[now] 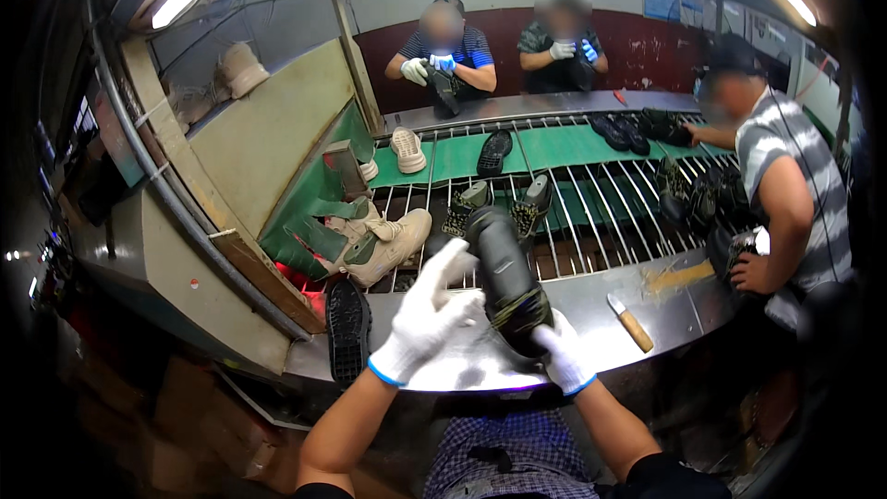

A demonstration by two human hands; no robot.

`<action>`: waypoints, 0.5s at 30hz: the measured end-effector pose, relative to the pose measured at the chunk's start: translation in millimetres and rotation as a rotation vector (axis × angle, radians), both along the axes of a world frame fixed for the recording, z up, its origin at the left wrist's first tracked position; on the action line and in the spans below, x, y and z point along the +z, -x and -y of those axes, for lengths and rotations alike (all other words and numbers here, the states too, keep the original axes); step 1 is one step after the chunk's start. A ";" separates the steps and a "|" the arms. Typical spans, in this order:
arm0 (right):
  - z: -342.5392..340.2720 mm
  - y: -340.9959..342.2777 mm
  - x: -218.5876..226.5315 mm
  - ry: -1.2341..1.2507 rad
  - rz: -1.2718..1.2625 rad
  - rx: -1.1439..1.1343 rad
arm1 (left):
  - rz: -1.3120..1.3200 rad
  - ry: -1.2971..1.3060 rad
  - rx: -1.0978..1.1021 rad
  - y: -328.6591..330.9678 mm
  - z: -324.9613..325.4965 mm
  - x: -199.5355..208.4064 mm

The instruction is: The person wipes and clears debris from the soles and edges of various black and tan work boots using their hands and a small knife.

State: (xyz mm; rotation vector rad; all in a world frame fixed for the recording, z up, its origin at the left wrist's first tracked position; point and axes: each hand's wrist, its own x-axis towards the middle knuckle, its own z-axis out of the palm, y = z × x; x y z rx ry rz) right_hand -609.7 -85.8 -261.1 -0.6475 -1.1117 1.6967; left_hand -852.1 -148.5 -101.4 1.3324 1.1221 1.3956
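Observation:
A black shoe (504,268) with yellow-green flecks is held up above the metal bench edge, tilted with one end toward me. My right hand (566,356), in a white glove with a blue cuff, grips its lower end; part of the fingers is hidden behind the shoe. On the other side, my left hand (432,314), gloved the same way, has its fingers stretched and apart close to the shoe's left edge. Whether they touch it, I cannot tell. A black sole (348,333) with a ridged tread lies left of my left hand.
Right of the shoe, a knife (632,323) with a wooden handle lies on the metal ledge (679,300). Beige shoes (393,248) and flecked shoes (531,208) stand on the bar rack. A green belt (443,155) runs behind. One co-worker (795,176) is at right, two across.

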 end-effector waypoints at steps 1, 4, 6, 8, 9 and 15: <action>-0.3 -0.1 21.1 0.110 -0.261 0.068 | -0.031 -0.060 -0.061 -3.8 1.4 -4.3; -43.6 -18.4 27.7 0.284 -0.406 -0.153 | -0.288 0.074 0.016 -12.4 2.1 -39.8; -93.9 -15.2 41.7 0.357 -0.518 -0.298 | -0.364 0.205 0.098 0.5 -5.2 -88.6; -145.0 -31.5 21.9 0.367 -0.546 -0.341 | -0.467 0.299 0.105 8.1 -13.8 -113.1; -167.3 -40.1 6.1 0.262 -0.457 -0.278 | -0.495 0.303 0.108 9.2 -22.1 -122.2; -158.4 10.1 -38.7 0.401 -0.297 -0.142 | -0.716 0.202 0.125 10.3 -89.9 -150.9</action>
